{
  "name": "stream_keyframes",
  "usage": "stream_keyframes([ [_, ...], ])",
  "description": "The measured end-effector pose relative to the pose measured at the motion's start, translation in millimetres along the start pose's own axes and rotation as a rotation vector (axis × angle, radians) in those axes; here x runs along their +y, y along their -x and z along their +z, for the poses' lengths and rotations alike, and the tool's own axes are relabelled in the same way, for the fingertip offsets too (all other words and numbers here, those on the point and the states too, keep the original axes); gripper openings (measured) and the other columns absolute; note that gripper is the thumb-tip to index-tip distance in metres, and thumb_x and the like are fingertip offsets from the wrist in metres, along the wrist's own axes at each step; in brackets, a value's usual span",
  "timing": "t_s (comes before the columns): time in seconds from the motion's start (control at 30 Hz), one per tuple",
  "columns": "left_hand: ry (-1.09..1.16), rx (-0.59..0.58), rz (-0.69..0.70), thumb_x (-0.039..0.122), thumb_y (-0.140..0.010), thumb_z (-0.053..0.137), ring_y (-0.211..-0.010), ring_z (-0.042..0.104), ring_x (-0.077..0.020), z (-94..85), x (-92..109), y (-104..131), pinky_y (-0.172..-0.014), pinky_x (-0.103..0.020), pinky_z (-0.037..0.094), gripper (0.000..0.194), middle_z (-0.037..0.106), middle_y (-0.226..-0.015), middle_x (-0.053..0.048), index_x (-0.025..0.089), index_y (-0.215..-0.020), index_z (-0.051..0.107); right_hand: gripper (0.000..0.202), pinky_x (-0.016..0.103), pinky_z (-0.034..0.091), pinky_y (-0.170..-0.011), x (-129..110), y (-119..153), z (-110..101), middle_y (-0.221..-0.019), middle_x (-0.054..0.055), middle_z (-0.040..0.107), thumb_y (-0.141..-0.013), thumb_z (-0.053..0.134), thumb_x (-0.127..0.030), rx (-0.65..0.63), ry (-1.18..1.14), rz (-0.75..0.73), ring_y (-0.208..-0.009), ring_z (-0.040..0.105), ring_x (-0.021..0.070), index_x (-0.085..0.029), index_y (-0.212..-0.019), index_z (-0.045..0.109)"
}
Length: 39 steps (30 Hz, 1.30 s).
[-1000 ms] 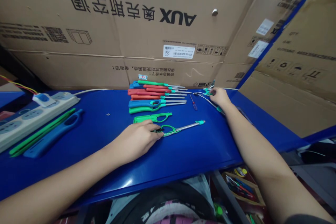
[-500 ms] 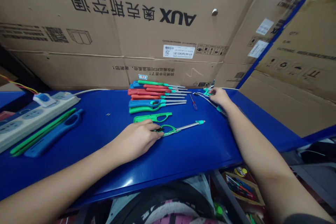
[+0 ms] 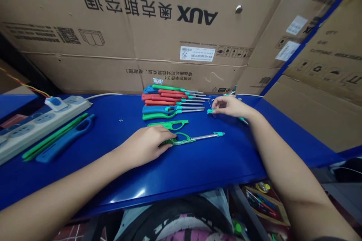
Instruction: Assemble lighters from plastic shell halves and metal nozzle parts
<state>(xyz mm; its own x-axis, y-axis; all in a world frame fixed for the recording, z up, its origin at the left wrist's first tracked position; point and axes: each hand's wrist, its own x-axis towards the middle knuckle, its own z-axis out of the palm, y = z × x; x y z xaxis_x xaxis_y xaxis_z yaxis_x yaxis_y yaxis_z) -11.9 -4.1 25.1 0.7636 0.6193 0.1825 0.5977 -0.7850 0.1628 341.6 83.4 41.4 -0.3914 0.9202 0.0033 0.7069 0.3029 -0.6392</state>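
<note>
My left hand is closed on the handle end of a green long-necked lighter, whose metal barrel points right and has a teal tip. A loose green handle shell lies just behind it. Between the fingertips of my right hand is a small teal plastic part, held above the table to the right of the lighter. Behind both hands lie several red, blue and green lighters in a row, barrels to the right. Small parts beyond my right hand are partly hidden by it.
A white power strip runs along the left, with a blue handle shell and a green one beside it. Tiny metal pins lie on the blue table. Cardboard walls the back. Below right is a tool tray.
My right hand has come left and nearer from the parts at the back right, with the teal plastic part in its fingers. My left hand stays on the lighter. The view has shifted slightly.
</note>
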Motion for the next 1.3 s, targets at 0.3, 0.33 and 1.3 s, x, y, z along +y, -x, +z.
stream_keyframes([
  [0.3, 0.043, -0.011, -0.045, 0.027, -0.092, 0.063, -0.103, 0.071, -0.0261, -1.1, -3.3, -1.3, -0.089, -0.039, 0.057, 0.031, 0.074, -0.112, -0.008, 0.019, -0.121, 0.07, 0.029, 0.026, 0.041, -0.065, -30.7, 9.8, 17.4, -0.084, 0.003, 0.06, -0.08, 0.069, -0.041, -0.235, 0.311, -0.046, -0.072, 0.053, 0.0146, -0.017, -0.095, 0.063],
  [0.33, 0.053, -0.022, -0.057, 0.028, -0.092, 0.063, -0.103, 0.071, -0.0266, -1.8, -3.9, -1.6, -0.089, -0.04, 0.057, 0.031, 0.074, -0.113, -0.009, 0.019, -0.121, 0.07, 0.025, 0.026, 0.04, -0.064, -30.7, 9.5, 18.5, -0.084, 0.004, 0.06, -0.083, 0.066, -0.04, -0.239, 0.352, -0.068, -0.072, 0.053, 0.0146, -0.017, -0.09, 0.064],
  [1.3, 0.351, -0.019, -0.179, 0.026, -0.082, 0.076, -0.089, 0.068, -0.0213, 5.3, -10.0, -6.9, -0.083, -0.033, 0.053, 0.028, 0.072, -0.1, -0.006, 0.014, -0.107, 0.073, 0.011, 0.024, 0.041, -0.066, -75.6, 16.6, 101.6, -0.083, 0.002, 0.061, -0.094, 0.058, -0.02, -0.116, 0.091, -0.583, -0.072, 0.054, 0.0121, -0.015, -0.086, 0.064],
])
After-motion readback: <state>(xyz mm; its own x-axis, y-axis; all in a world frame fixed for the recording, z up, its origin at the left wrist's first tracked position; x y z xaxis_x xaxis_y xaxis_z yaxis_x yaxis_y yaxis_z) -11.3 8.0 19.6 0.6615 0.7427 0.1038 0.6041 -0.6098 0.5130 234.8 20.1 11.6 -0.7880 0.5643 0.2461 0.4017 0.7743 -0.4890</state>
